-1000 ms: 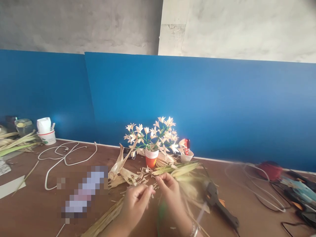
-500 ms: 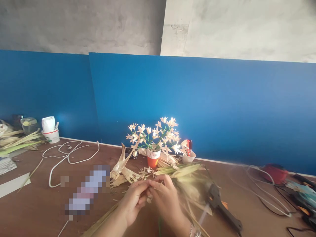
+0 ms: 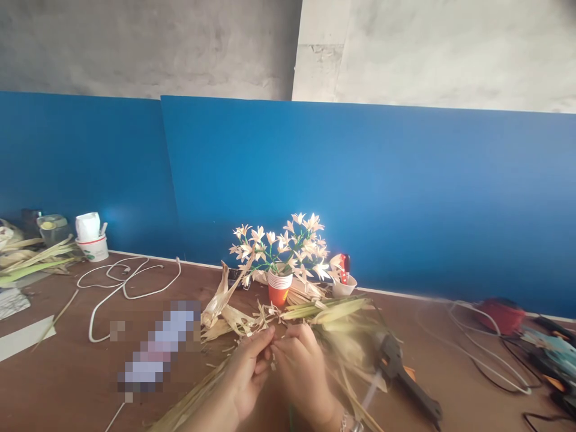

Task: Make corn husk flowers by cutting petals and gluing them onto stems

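My left hand (image 3: 245, 372) and my right hand (image 3: 300, 369) meet low in the middle of the brown table (image 3: 67, 372), fingertips pinched together on a small pale husk piece (image 3: 272, 354). Dried corn husks (image 3: 234, 321) and green-yellow leaf strips (image 3: 328, 310) lie just beyond the fingers. A long bundle of husk strips (image 3: 189, 405) runs under my left wrist. Behind them an orange paper cup (image 3: 279, 289) holds a bunch of small cream husk flowers (image 3: 281, 243).
A black glue gun (image 3: 400, 372) lies right of my right hand. White cable (image 3: 126, 288) loops at the left, near a white cup (image 3: 93, 246) and more husks (image 3: 27, 258). A red object (image 3: 501, 315), cables and tools crowd the right edge. A blue board (image 3: 360, 192) backs the table.
One second ago my hands were slightly apart; they have come together, fingertips touching on the small husk piece. The view shifted slightly to the left.
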Motion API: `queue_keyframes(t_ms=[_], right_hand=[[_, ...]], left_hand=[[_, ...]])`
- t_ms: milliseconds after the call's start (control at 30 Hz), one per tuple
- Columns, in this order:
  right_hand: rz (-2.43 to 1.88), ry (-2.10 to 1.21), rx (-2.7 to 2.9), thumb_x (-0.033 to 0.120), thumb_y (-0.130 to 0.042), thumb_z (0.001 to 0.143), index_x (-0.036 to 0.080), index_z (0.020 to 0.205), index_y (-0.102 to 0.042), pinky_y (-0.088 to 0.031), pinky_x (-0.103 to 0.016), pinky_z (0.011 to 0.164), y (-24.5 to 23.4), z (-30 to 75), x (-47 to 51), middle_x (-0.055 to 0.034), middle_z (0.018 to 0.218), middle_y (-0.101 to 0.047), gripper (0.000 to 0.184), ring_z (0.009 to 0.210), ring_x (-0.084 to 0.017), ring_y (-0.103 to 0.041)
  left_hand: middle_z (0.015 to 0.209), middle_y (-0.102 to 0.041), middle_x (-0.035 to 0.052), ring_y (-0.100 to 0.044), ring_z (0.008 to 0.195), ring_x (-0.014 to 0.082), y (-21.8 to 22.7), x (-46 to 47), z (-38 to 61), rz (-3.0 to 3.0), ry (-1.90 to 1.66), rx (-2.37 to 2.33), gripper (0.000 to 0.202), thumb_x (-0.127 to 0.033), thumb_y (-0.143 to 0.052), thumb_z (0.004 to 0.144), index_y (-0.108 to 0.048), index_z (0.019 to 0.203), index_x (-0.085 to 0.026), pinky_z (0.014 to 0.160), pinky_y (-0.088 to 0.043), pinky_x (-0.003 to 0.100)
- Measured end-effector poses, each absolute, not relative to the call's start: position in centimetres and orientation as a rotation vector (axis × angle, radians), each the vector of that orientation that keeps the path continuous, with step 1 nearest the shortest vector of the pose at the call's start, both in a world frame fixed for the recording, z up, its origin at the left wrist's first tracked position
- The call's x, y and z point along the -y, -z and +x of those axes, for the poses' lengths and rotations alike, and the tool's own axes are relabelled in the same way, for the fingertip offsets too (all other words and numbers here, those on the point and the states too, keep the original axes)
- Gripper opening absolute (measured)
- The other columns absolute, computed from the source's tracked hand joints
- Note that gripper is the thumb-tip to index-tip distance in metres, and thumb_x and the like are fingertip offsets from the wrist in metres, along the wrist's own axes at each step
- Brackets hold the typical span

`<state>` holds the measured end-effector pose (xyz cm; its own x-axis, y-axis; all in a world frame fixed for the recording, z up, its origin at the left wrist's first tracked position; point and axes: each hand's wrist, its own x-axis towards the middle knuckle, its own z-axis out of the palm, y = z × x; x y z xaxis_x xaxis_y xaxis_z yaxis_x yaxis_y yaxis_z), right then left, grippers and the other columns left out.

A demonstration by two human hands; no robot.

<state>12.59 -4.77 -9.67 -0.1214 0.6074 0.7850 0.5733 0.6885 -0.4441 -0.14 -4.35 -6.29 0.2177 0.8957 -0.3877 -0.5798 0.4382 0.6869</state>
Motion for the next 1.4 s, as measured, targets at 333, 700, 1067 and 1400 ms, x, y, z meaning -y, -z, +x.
queue_keyframes(t_ms=[333, 700, 1067, 1400], right_hand=[[-0.878, 0.050, 1.886, 0.007, -0.057, 0.085, 0.021, 0.091, -0.058, -0.046, -0.031, 0.072, 8.7, 12.9, 5.2, -0.0031, 0.091, -0.056, 0.016, 0.082, -0.016, -0.054], [-0.916, -0.024, 1.798, 0.006, -0.052, 0.086, 0.023, 0.095, -0.059, -0.049, -0.031, 0.067, 9.0, 13.1, 4.7, -0.0037, 0.089, -0.055, 0.020, 0.080, -0.017, -0.055], [-0.912, 0.045, 1.948, 0.007, -0.048, 0.086, 0.022, 0.092, -0.058, -0.048, -0.036, 0.079, 8.2, 13.3, 5.3, -0.0077, 0.112, -0.058, 0.019, 0.093, -0.020, -0.056], [-1.208, -0.409, 1.740, 0.018, -0.043, 0.090, 0.021, 0.073, -0.050, -0.040, -0.028, 0.062, 8.5, 12.1, 4.8, -0.0013, 0.071, -0.057, 0.019, 0.066, -0.016, -0.053]], left_hand=[[0.046, -0.037, -0.0114, -0.021, 0.038, -0.0005, 6.3, 3.7, -0.9, 0.617, -0.989, -0.801, 0.043, -0.044, -0.085, 0.053, -0.057, 0.066, -0.013, 0.038, -0.008, 0.014], [0.056, -0.050, -0.0071, -0.029, 0.039, -0.0009, 5.9, 3.5, -1.2, 0.684, -0.979, -0.761, 0.045, -0.044, -0.086, 0.051, -0.069, 0.078, -0.012, 0.038, -0.012, 0.015], [0.041, -0.039, -0.0093, -0.023, 0.036, 0.0021, 5.9, 3.3, -1.6, 0.961, -0.824, -0.903, 0.040, -0.045, -0.078, 0.057, -0.049, 0.052, -0.017, 0.041, -0.007, 0.020], [0.059, -0.058, 0.0002, -0.052, 0.057, 0.0154, 6.0, 2.9, -1.7, 1.679, -1.090, -1.196, 0.010, -0.013, -0.060, 0.068, -0.064, 0.061, -0.019, 0.055, -0.037, 0.024]])
